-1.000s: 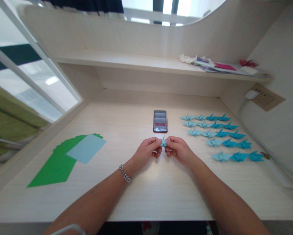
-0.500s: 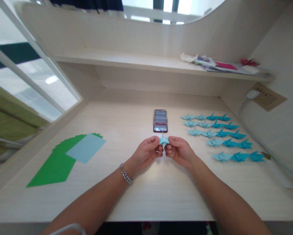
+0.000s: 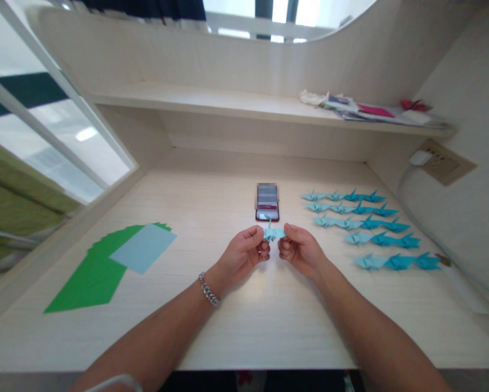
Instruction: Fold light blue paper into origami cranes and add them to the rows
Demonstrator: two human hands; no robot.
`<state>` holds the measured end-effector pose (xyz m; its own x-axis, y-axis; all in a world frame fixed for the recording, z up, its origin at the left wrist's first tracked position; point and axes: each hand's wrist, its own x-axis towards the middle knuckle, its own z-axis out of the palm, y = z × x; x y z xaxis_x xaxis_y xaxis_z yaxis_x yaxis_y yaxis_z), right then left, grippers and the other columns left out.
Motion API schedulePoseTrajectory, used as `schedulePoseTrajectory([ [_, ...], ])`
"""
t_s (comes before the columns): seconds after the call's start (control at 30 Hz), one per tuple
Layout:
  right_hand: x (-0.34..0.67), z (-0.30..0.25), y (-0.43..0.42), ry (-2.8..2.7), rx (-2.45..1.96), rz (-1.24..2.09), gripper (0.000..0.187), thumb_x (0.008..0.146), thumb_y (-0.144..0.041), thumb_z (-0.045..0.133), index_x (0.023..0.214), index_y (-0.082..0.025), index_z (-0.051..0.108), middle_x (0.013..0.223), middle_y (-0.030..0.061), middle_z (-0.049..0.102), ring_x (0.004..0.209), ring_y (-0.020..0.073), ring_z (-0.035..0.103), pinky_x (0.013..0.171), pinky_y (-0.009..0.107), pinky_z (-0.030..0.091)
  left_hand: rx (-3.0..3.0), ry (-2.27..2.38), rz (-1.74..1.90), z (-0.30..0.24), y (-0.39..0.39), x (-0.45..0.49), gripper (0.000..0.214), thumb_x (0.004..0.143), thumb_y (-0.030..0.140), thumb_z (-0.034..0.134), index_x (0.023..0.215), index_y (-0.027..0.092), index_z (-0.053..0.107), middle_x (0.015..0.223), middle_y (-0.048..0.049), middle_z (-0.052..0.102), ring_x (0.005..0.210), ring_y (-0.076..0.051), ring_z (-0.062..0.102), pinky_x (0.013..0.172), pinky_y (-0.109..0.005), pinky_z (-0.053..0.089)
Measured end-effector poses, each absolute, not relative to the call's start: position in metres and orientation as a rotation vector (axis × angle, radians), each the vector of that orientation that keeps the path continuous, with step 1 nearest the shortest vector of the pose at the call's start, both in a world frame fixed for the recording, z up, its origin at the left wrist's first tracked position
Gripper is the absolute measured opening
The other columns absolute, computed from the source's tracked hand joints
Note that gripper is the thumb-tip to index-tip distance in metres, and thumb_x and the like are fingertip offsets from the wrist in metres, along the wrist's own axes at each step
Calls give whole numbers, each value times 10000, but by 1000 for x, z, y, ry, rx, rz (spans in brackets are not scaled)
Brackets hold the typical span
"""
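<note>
A small light-blue paper crane [image 3: 272, 234] is held up between my two hands, just in front of the phone. My left hand [image 3: 248, 245] pinches one wing between thumb and fingers. At the tip of the other wing, my right hand [image 3: 299, 246] is closed with its thumb and finger on the paper. One thin point of the crane sticks up towards the phone [image 3: 267, 202]. To the right stand rows of folded paper cranes [image 3: 369, 222], pale blue at the left of each row and deeper blue at the right.
On the left lie fanned green paper sheets [image 3: 91, 272] with a light-blue sheet [image 3: 144, 247] on top. A shelf [image 3: 228, 103] crosses the back, bearing papers [image 3: 370, 110]. A white plug with its cable [image 3: 421, 158] sits in the wall socket at right.
My right hand has moved slightly right, away from the crane's middle, so more of that wing shows. The crane has shifted a little left with my left hand.
</note>
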<state>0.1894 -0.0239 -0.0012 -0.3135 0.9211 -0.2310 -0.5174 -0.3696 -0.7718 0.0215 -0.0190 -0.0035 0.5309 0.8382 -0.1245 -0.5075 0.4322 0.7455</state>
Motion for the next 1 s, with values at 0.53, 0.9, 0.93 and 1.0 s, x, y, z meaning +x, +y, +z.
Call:
schedulePoseTrajectory([
  [0.53, 187, 2, -25, -594, -761, 1802, 258, 737, -324, 706, 671, -178, 504, 533, -37, 482, 478, 80, 435, 454, 195, 345, 661, 471, 878, -2, -19, 22, 252, 821, 342, 598, 707, 163, 464, 613, 23, 460, 562, -95, 468, 560, -247, 381],
  [0.9, 193, 4, -23, -583, -749, 1777, 246, 710, -297, 720, 680, -189, 501, 537, -44, 469, 477, 82, 414, 436, 189, 311, 667, 474, 1011, 5, -14, 13, 325, 851, 381, 533, 626, 157, 463, 647, 18, 456, 582, -96, 471, 580, -260, 417],
  [0.93, 193, 4, -24, -596, -765, 1771, 254, 708, -305, 721, 673, -188, 499, 536, -43, 473, 475, 82, 416, 438, 191, 314, 691, 479, 1029, 4, -14, 13, 330, 849, 400, 531, 635, 157, 472, 646, 17, 461, 571, -96, 471, 567, -257, 414],
  [1.0, 191, 2, -24, -631, -804, 1756, 274, 704, -327, 726, 660, -185, 496, 534, -39, 485, 472, 82, 424, 440, 195, 322, 761, 496, 1037, 2, -13, 14, 336, 828, 449, 549, 670, 157, 496, 659, 11, 489, 565, -101, 482, 553, -255, 412],
])
